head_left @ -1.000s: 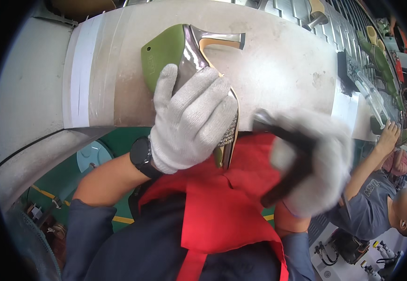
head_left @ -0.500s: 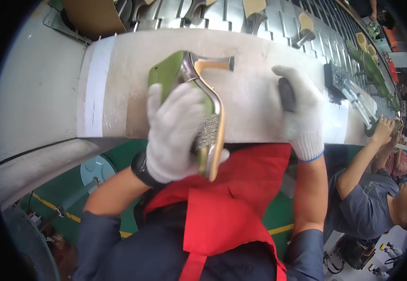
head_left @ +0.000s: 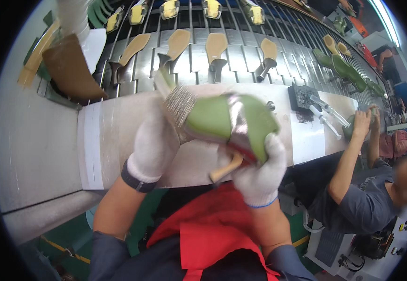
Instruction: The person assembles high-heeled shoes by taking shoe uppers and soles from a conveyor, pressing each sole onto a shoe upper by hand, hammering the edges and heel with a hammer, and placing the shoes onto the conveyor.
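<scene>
A high-heeled sandal (head_left: 237, 117) on a green last is held between my two gloved hands above the bench. A glittery band crosses its toe end and a shiny metallic strap lies nearer the heel end. My left hand (head_left: 154, 145) is closed on the toe end, its fingers mostly hidden behind the sandal. At the other end, my right hand (head_left: 259, 180) grips the back of the last, thumb up along the green side. The tan heel (head_left: 227, 169) with its dark tip points down toward my red apron. The toe is blurred by motion.
Beyond the bench (head_left: 119, 154), a slatted metal conveyor (head_left: 192, 49) carries several tan-soled heeled shoes. A dark block (head_left: 302, 100) and syringes (head_left: 325, 114) lie to the right. Further right, a co-worker (head_left: 362, 187) handles a green piece. A brown board (head_left: 70, 68) stands at the left.
The sandal has turned from upright to lying crosswise, toe leftward. My right hand has moved in from the right and now grips it; the dark oval object it held no longer shows.
</scene>
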`<action>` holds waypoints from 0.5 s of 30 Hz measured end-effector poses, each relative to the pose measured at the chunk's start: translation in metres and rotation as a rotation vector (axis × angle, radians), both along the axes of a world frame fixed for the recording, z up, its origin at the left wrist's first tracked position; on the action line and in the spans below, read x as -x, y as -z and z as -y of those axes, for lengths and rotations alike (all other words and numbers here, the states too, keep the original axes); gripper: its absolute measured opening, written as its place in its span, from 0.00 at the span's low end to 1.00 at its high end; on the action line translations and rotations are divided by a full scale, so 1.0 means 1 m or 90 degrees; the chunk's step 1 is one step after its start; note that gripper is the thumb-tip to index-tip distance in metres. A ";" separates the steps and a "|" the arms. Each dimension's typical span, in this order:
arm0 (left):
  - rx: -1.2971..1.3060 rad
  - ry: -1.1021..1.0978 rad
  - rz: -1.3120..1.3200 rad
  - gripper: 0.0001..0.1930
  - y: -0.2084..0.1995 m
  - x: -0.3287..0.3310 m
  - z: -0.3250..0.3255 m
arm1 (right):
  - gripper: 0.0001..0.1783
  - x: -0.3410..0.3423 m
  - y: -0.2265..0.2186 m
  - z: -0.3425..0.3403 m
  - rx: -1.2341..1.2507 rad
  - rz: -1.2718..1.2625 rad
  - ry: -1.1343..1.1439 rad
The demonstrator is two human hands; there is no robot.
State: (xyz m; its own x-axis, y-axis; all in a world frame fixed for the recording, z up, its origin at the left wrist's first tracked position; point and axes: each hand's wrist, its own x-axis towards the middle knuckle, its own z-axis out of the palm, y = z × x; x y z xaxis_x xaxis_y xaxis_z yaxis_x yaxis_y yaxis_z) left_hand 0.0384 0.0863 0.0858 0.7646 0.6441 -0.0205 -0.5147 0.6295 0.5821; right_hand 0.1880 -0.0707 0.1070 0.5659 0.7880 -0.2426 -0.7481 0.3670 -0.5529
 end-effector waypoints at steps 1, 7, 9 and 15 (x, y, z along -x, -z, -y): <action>-0.097 0.014 -0.182 0.31 -0.004 -0.016 0.001 | 0.34 -0.020 -0.011 -0.007 -0.068 0.102 0.031; -0.545 0.118 -0.437 0.24 0.008 -0.050 -0.005 | 0.29 -0.163 -0.038 -0.133 0.244 0.430 0.453; -0.530 0.118 -0.413 0.24 0.014 -0.044 -0.005 | 0.33 -0.210 -0.029 -0.158 0.471 0.614 0.492; -0.667 0.078 -0.385 0.21 0.019 -0.035 -0.004 | 0.32 -0.289 0.015 -0.165 0.887 0.698 0.377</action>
